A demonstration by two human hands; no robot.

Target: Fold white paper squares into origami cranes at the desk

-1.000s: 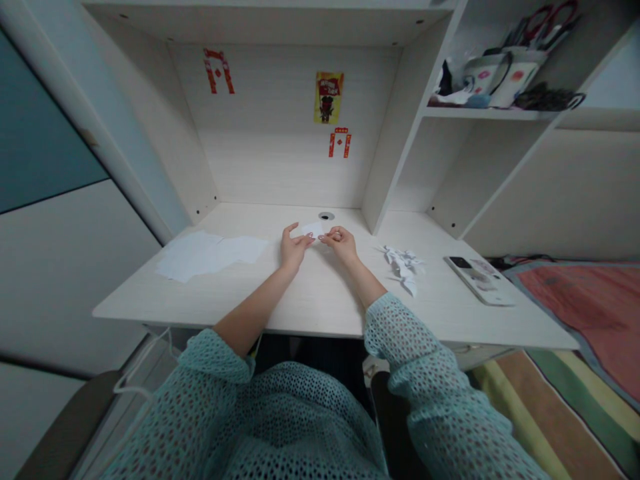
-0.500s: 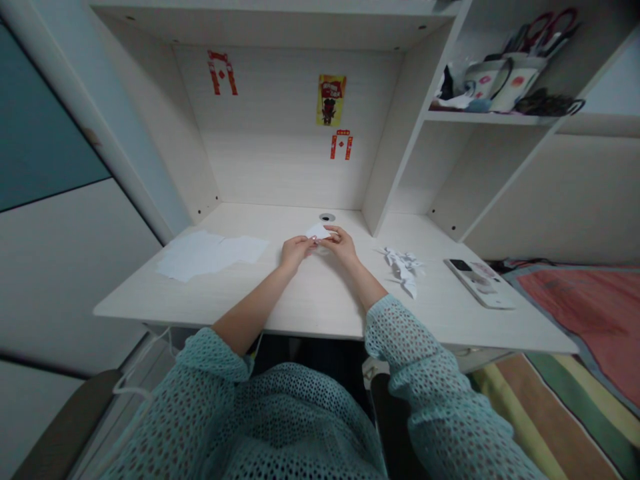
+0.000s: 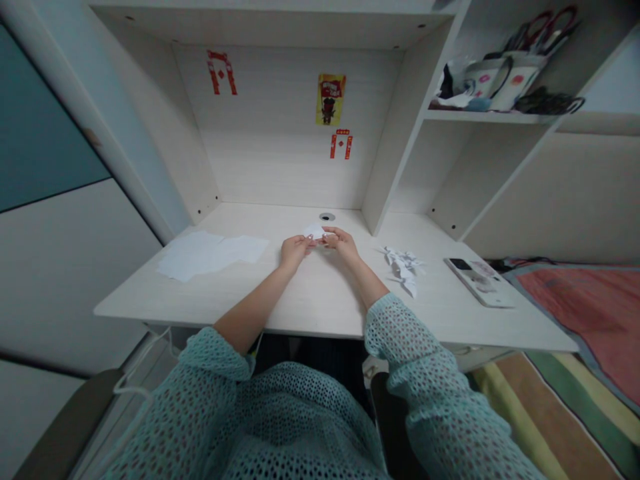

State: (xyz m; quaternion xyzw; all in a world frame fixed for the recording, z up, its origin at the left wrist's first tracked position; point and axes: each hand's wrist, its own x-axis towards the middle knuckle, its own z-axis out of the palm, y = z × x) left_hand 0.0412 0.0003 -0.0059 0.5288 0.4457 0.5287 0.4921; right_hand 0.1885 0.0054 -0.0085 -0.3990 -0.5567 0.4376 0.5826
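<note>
Between my two hands is a small piece of white paper [image 3: 315, 231], held just above the desk near its back. My left hand [image 3: 296, 252] pinches the paper's near left edge with thumb and fingers. On the other side, my right hand [image 3: 342, 243] grips its right edge, with the index finger reaching over the top. Fingers cover much of the paper, so any folds in it are hard to make out. White paper sheets [image 3: 207, 255] lie spread to the left of my hands. To the right sits a heap of small folded white paper pieces [image 3: 403, 268].
A phone [image 3: 479, 283] lies on the right of the white desk [image 3: 310, 307]. Behind my hands is a round cable hole [image 3: 327, 217]. The upper right shelf [image 3: 495, 119] bears cups [image 3: 517, 80] with scissors and pens. A bed with a red cover [image 3: 585, 307] adjoins the right side.
My fingers have shifted slightly on the paper, and the right hand's fingertips have moved a little. Both hands stay in nearly the same place.
</note>
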